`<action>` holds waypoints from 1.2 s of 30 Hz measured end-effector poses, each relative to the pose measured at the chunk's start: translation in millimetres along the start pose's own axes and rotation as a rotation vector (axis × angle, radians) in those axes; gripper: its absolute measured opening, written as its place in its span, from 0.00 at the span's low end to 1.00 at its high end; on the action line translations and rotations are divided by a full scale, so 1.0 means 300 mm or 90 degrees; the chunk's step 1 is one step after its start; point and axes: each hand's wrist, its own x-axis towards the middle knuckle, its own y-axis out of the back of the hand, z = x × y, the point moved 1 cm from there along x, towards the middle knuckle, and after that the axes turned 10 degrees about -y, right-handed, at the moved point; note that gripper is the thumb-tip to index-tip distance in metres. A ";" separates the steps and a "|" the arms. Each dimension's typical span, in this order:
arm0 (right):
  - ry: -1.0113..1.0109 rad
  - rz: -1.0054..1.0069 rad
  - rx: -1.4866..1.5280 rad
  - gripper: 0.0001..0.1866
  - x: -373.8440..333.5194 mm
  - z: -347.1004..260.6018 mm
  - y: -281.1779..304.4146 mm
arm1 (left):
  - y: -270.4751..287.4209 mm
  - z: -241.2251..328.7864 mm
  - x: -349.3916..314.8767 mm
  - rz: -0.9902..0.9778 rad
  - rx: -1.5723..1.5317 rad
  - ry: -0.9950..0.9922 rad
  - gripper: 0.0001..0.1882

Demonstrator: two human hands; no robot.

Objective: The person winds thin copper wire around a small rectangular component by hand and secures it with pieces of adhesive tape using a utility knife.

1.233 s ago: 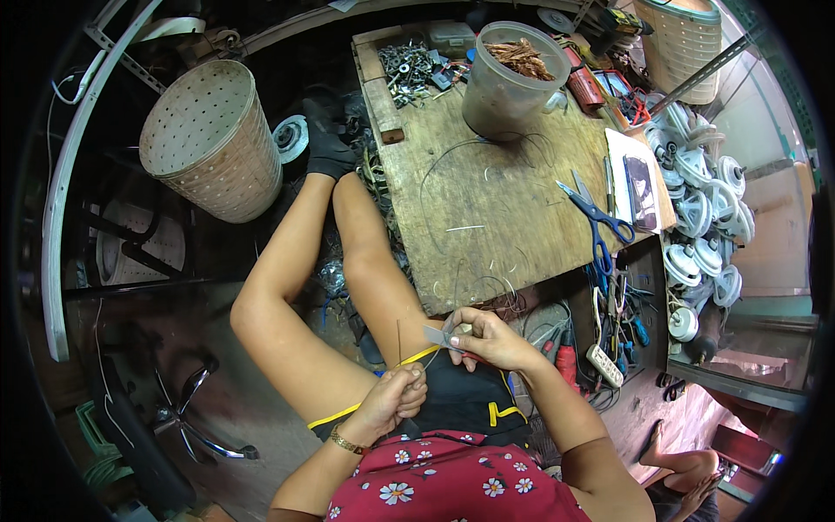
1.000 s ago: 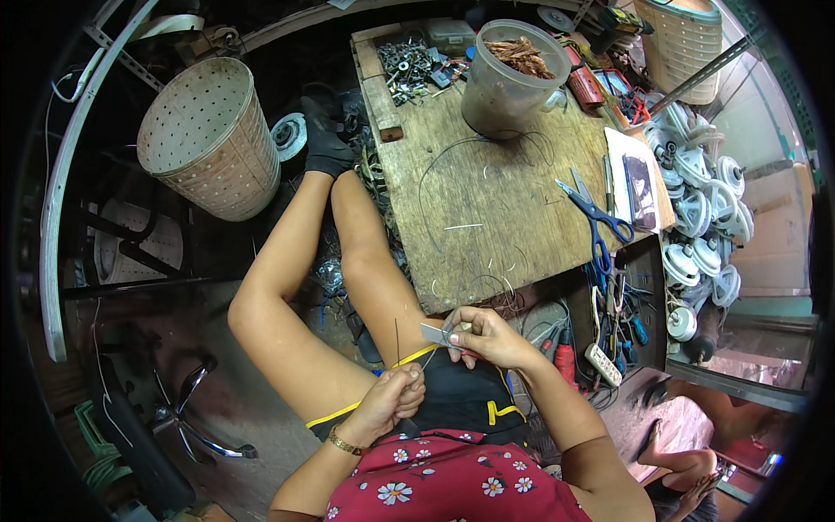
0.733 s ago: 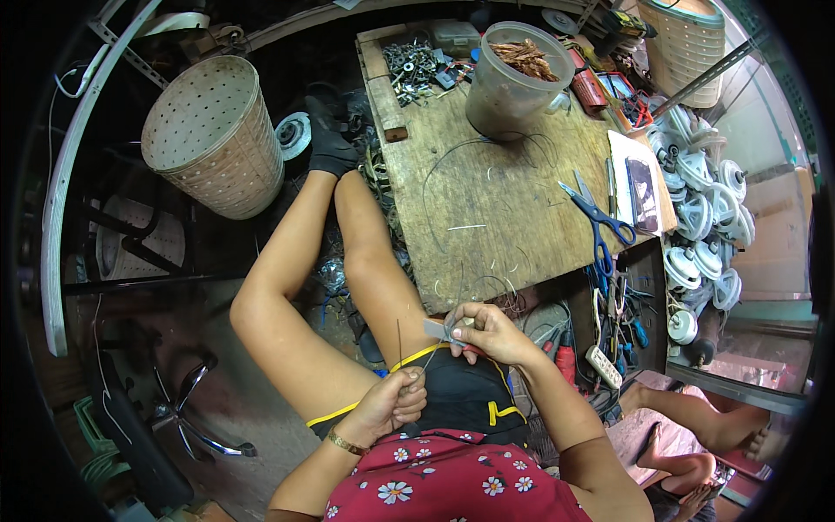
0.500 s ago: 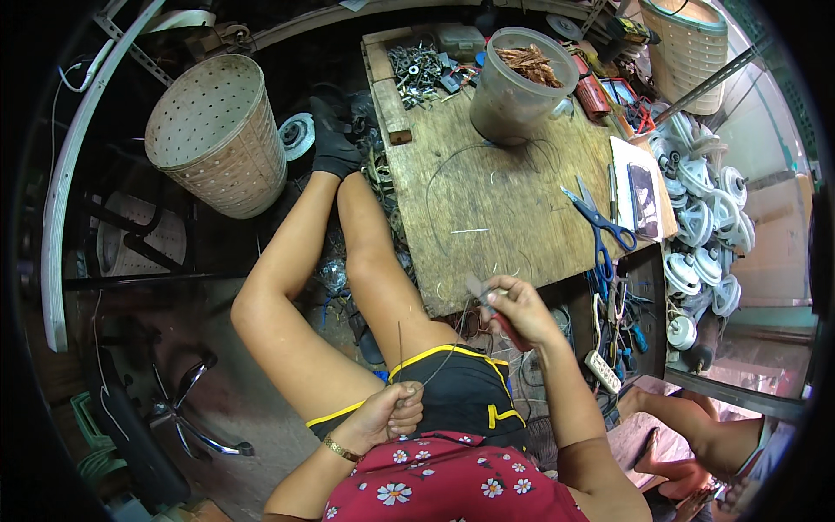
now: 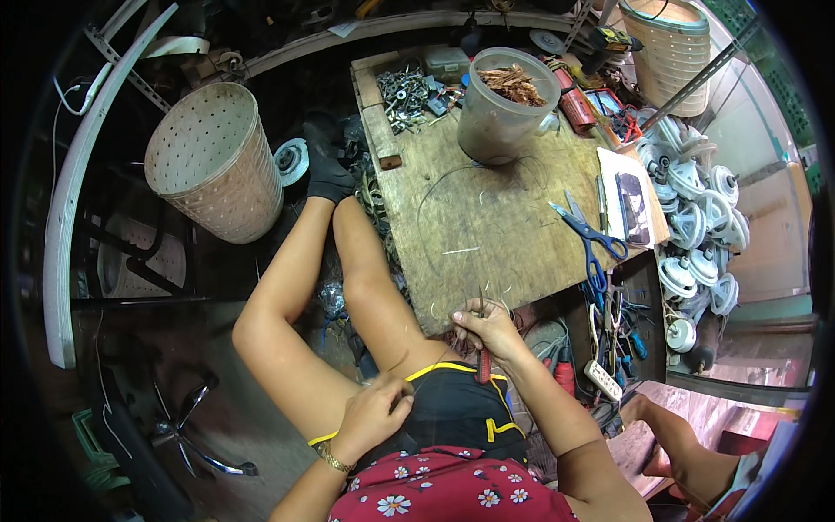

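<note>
My left hand [image 5: 376, 412], a gold-coloured band at its wrist, is over my lap with its fingers curled together on a thin dark wire, slightly smeared by motion. The wire is hard to follow against my dark shorts. My right hand [image 5: 487, 329] is closed at the table's near edge, around a knife with a red handle [image 5: 484, 365]. Its blade is mostly hidden by the fingers. On the wooden tabletop [image 5: 487, 217], blue-handled scissors [image 5: 591, 242] lie spread apart to the right. A short pale strip [image 5: 460, 251] and small curled shavings lie nearer me.
A translucent bucket [image 5: 496, 122] of copper-coloured wire stands at the back, beside a heap of screws [image 5: 410, 96]. A phone [image 5: 633, 207] rests at the right, near many white pulley-like wheels [image 5: 687, 226]. A perforated basket [image 5: 213, 165] stands left. Another person's leg [image 5: 687, 444] shows lower right.
My right hand has come down and left, and the knife has turned so its blade no longer shows plainly. My left hand has shifted slightly left, and the wire's upright end above it has gone.
</note>
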 end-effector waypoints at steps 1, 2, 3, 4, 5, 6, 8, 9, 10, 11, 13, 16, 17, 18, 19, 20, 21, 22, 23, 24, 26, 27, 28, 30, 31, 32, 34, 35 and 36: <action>0.014 -0.007 -0.026 0.06 -0.014 -0.004 -0.006 | 0.014 0.014 0.005 0.064 0.104 -0.022 0.16; 0.027 -0.014 -0.053 0.06 -0.031 -0.014 -0.014 | 0.027 0.013 0.024 0.092 0.065 -0.051 0.18; 0.010 -0.005 -0.100 0.06 -0.059 -0.035 -0.032 | 0.045 0.014 0.040 0.122 0.026 -0.074 0.20; 0.061 -0.023 -0.116 0.06 -0.065 -0.037 -0.038 | 0.056 0.014 0.045 0.152 -0.013 -0.098 0.22; 0.112 -0.042 -0.132 0.06 -0.071 -0.035 -0.043 | 0.025 -0.027 0.065 0.173 -0.091 -0.184 0.22; 0.165 -0.059 -0.148 0.06 -0.077 -0.040 -0.046 | 0.016 -0.030 0.085 0.113 -0.330 -0.125 0.21; 0.201 -0.037 -0.168 0.06 -0.102 -0.066 -0.054 | -0.004 -0.022 0.126 -0.024 -0.801 0.004 0.20; 0.208 -0.024 -0.140 0.06 -0.108 -0.070 -0.062 | -0.002 -0.015 0.128 -0.024 -0.815 0.052 0.16; 0.214 -0.007 -0.111 0.06 -0.119 -0.078 -0.074 | -0.003 -0.004 0.130 0.006 -0.799 0.063 0.16; 0.249 0.024 -0.077 0.06 -0.135 -0.103 -0.091 | -0.004 0.009 0.132 0.036 -0.783 0.073 0.15; 0.298 0.119 -0.016 0.05 -0.129 -0.107 -0.092 | -0.009 0.024 0.138 0.136 -0.683 0.070 0.11; 0.369 0.212 -0.009 0.05 -0.108 -0.098 -0.074 | -0.003 0.073 0.147 0.281 -0.491 0.007 0.09; 0.396 0.233 -0.032 0.06 -0.101 -0.095 -0.072 | 0.000 0.082 0.149 0.293 -0.453 -0.006 0.09; 0.423 0.253 -0.055 0.07 -0.100 -0.097 -0.076 | 0.003 0.089 0.149 0.306 -0.415 -0.018 0.08; 0.383 0.226 -0.016 0.06 -0.106 -0.101 -0.078 | 0.005 0.091 0.150 0.318 -0.377 -0.030 0.08; 0.342 0.198 0.023 0.07 -0.118 -0.111 -0.080 | 0.002 0.084 0.152 0.325 -0.383 -0.036 0.08; 0.300 0.168 0.062 0.07 -0.127 -0.120 -0.084 | -0.003 0.072 0.151 0.333 -0.388 -0.039 0.09; 0.158 0.019 0.275 0.10 -0.123 -0.123 -0.081 | -0.008 0.061 0.151 0.341 -0.393 -0.043 0.09; 0.079 -0.139 0.359 0.11 -0.110 -0.116 -0.073 | -0.017 0.055 0.152 0.352 -0.413 -0.052 0.09; -0.001 -0.295 0.440 0.11 -0.103 -0.115 -0.069 | -0.024 0.054 0.158 0.361 -0.434 -0.065 0.09; -0.014 -0.315 0.453 0.11 -0.097 -0.125 -0.060 | -0.027 0.051 0.157 0.329 -0.464 -0.063 0.09; -0.020 -0.325 0.458 0.12 -0.094 -0.134 -0.055 | -0.025 0.052 0.157 0.288 -0.475 -0.049 0.09; 0.051 -0.188 0.367 0.11 -0.076 -0.138 -0.035 | -0.024 0.054 0.157 0.247 -0.484 -0.036 0.10; 0.150 0.012 0.221 0.10 -0.077 -0.159 -0.030 | -0.013 0.067 0.177 0.236 -0.548 -0.028 0.12; 0.144 0.003 0.222 0.10 -0.074 -0.160 -0.027 | -0.011 0.071 0.184 0.230 -0.579 -0.024 0.14; 0.139 -0.006 0.224 0.10 -0.070 -0.159 -0.020 | -0.021 0.059 0.186 0.230 -0.606 -0.009 0.14; 0.135 -0.008 0.230 0.10 -0.064 -0.156 -0.018 | -0.045 0.034 0.195 0.228 -0.663 0.022 0.15; 0.136 -0.003 0.235 0.11 -0.061 -0.153 -0.025 | -0.055 0.029 0.193 0.225 -0.674 0.026 0.13; 0.137 0.003 0.241 0.12 -0.057 -0.150 -0.026 | -0.060 0.031 0.194 0.220 -0.685 0.031 0.11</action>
